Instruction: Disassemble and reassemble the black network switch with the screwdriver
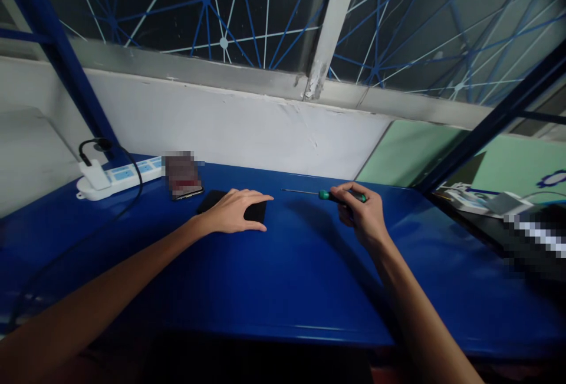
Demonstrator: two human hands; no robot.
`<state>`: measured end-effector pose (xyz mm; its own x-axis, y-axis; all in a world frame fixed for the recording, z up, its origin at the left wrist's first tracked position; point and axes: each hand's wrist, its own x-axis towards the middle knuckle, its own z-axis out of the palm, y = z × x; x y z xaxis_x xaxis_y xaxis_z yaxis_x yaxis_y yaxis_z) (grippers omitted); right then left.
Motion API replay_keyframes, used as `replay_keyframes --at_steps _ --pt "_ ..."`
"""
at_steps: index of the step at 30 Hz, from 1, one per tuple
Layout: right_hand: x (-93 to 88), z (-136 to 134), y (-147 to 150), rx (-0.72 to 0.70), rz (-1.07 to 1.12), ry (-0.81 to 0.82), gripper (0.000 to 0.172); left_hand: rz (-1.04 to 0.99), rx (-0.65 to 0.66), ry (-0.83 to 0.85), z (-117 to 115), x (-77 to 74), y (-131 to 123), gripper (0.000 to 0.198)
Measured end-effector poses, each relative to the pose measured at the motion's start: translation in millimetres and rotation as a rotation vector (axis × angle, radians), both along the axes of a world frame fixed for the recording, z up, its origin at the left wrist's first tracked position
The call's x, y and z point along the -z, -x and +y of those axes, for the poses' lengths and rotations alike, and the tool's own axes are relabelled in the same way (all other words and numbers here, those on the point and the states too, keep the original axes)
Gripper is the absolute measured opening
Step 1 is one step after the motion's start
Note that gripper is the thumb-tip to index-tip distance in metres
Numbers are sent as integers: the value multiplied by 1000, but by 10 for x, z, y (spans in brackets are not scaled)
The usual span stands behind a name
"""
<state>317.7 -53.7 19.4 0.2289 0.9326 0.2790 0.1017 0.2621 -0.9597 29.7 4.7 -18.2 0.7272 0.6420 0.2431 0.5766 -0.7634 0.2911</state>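
A flat black object (255, 213) lies on the blue table (265, 289), partly covered by my left hand (230, 211). The thumb and fingers of that hand are spread apart over it, pointing right; whether they press on it is hard to tell. My right hand (360, 210) is closed around the green and black handle of a screwdriver (325, 194). The screwdriver's thin metal shaft points left above the table, its tip a short way right of my left fingertips.
A white power strip (119, 177) with a plugged-in black cable (141, 180) sits at the back left. Beside it lies a blurred-out phone-like object (183, 174). Papers and a white device (508, 203) are at the right, near the blue frame post (469, 130).
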Motion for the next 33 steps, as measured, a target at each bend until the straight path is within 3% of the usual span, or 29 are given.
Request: replay_keyframes --at_steps 11,33 --pt "36 -14 34 -93 -63 6 24 -388 4 -15 -41 -213 5 63" --pt "75 -28 109 -175 -121 18 22 -395 4 -56 -36 -147 -34 59"
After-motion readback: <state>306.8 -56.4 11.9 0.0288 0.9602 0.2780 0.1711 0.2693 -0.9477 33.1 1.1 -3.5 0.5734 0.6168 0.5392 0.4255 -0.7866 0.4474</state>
